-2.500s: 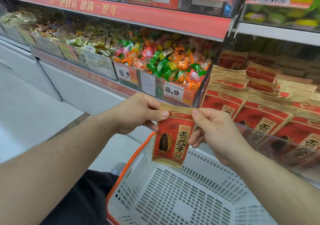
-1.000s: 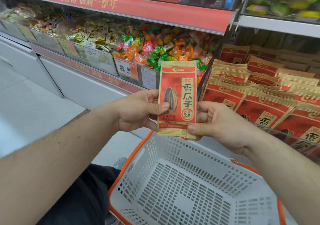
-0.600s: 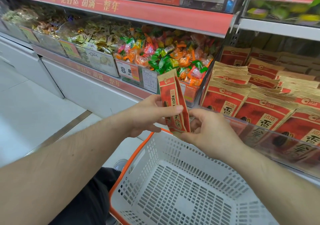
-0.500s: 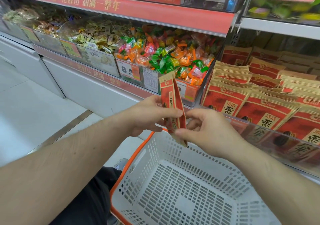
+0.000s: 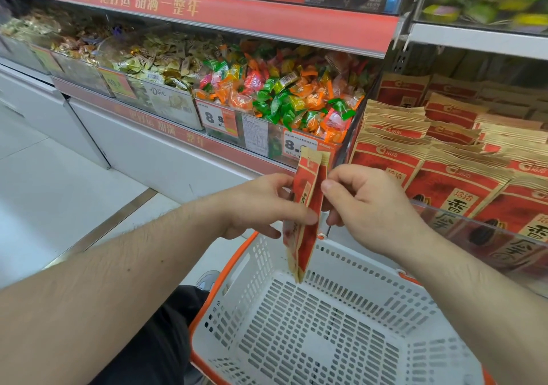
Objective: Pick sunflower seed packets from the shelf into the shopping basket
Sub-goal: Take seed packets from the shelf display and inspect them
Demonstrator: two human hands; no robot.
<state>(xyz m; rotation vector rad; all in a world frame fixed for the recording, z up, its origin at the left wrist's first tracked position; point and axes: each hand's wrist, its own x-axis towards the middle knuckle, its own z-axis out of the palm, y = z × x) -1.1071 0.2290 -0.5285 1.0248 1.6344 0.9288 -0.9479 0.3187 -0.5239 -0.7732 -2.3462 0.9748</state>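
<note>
Store shelf (image 5: 504, 234) at right holds packets (image 5: 385, 162). Left hand (image 5: 261, 204) and right hand (image 5: 370, 207) pinch one packet (image 5: 307, 245) upright over the basket (image 5: 261, 269), by its far rim. Placing step: next, lower it in and let go.

Red packet (image 5: 307, 245), seemingly edge-on, above basket (image 5: 355, 266)

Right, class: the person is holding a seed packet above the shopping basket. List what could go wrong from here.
1. The packet hangs edge-on near the far rim of the basket, not over its middle. Released now, it might strike the rim and tumble to the floor.
2. Only the left hand plainly pinches it, with thumb and fingers, so it could slip early.
</note>
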